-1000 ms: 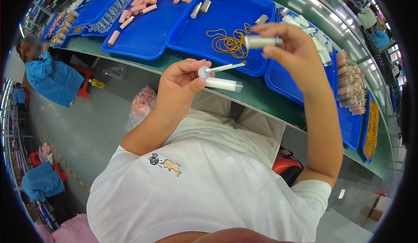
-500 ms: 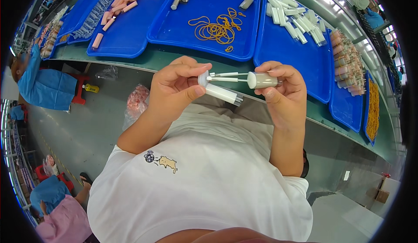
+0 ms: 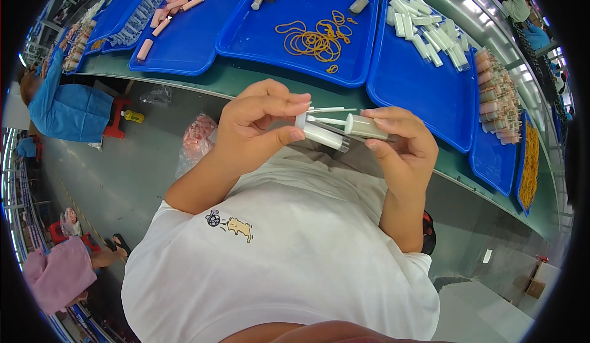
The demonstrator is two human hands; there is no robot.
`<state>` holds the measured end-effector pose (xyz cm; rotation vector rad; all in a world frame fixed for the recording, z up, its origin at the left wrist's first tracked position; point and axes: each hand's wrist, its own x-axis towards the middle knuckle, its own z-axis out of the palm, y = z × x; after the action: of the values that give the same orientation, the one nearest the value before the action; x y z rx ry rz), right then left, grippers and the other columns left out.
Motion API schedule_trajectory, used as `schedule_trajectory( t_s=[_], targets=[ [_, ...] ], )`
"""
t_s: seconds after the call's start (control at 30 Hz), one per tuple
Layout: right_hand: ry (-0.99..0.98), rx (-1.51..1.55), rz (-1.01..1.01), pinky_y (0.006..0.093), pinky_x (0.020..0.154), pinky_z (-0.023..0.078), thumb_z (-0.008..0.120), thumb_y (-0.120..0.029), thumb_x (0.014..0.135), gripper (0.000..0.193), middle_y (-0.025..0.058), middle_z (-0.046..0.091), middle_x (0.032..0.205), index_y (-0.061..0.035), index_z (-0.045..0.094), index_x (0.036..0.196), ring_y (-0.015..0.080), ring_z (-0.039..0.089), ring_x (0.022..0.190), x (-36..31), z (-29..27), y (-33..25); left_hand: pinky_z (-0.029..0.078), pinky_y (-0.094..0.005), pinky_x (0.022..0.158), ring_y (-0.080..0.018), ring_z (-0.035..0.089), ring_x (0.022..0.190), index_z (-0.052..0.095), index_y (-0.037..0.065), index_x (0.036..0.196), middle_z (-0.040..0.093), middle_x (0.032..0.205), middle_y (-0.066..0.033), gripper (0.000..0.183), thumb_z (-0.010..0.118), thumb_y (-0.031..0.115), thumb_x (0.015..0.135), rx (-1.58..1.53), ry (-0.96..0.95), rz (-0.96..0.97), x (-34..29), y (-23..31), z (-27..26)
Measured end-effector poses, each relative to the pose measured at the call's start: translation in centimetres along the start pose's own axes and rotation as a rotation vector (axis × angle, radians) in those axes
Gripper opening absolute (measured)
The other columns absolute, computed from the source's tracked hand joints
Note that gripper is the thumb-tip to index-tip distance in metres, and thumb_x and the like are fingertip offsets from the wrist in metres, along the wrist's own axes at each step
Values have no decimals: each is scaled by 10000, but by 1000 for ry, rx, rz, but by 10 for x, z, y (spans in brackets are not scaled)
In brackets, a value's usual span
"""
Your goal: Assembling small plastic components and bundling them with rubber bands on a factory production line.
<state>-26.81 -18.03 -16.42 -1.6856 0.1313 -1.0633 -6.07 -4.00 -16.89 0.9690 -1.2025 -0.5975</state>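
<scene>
Between thumb and fingers, my left hand (image 3: pixel 261 116) pinches a small round whitish disc (image 3: pixel 300 120). Out of the disc, toward the right, stick a thick white tube (image 3: pixel 324 137) with a clear end and thin white rods (image 3: pixel 333 109). My right hand (image 3: pixel 409 149) is closed around a grey-beige cylinder (image 3: pixel 367 128) with a white rounded end. That white end faces the disc and meets the tip of one rod; the upper rod's tip is free above it. The white tube's clear end lies close below the cylinder. Fingers hide part of both pieces.
Beyond my hands, a blue tray (image 3: pixel 258 36) holds yellow rubber bands (image 3: pixel 316 42) and several grey cylinders. Other trays hold pink tubes (image 3: pixel 184 2), white tubes (image 3: pixel 430 33) and bundled assemblies (image 3: pixel 496 97). A plastic bag of pink pieces (image 3: pixel 196 137) is below the table edge. Co-workers sit at left.
The cylinder in my right hand has come nearer the disc and tilted, its right end lower. The upper rod, which reached the cylinder's white end before, now stands apart from it.
</scene>
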Motion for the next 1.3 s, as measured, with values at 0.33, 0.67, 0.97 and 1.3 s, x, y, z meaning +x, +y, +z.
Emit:
schedule_trajectory(
  t_s=[0.33, 0.67, 0.97, 1.3],
  targets=[
    [-19, 42, -48, 448, 980, 482, 751, 115, 690, 323, 145, 698, 1032, -11, 683, 979, 311, 653, 1054, -1, -2, 0, 554, -321, 816, -207, 643, 910, 722, 24, 985, 635, 911, -86, 341, 818, -27, 662, 229, -22, 124, 6, 3, 11],
    [-80, -79, -10, 494, 1012, 454, 800, 47, 660, 288, 118, 724, 970, -37, 707, 919, 272, 676, 1015, 1, 3, -8, 542, -301, 752, -222, 657, 933, 709, 37, 1001, 629, 960, -96, 357, 832, 15, 666, 338, -122, 159, 3, 6, 23],
    [-45, -60, 5, 527, 1030, 431, 791, 49, 667, 286, 125, 725, 967, -48, 718, 926, 256, 694, 974, 0, 4, -11, 518, -291, 802, -212, 635, 1004, 696, 18, 1053, 634, 1037, -105, 344, 810, 58, 730, 231, -113, 74, 1, 3, 26],
    [-121, -30, -8, 561, 1065, 382, 786, 19, 682, 287, 150, 726, 966, -38, 716, 955, 253, 690, 982, 1, 6, -18, 512, -262, 769, -157, 612, 915, 691, 23, 1023, 625, 1015, -102, 238, 768, 51, 800, -462, -75, -212, -3, -14, 26]
  ],
)
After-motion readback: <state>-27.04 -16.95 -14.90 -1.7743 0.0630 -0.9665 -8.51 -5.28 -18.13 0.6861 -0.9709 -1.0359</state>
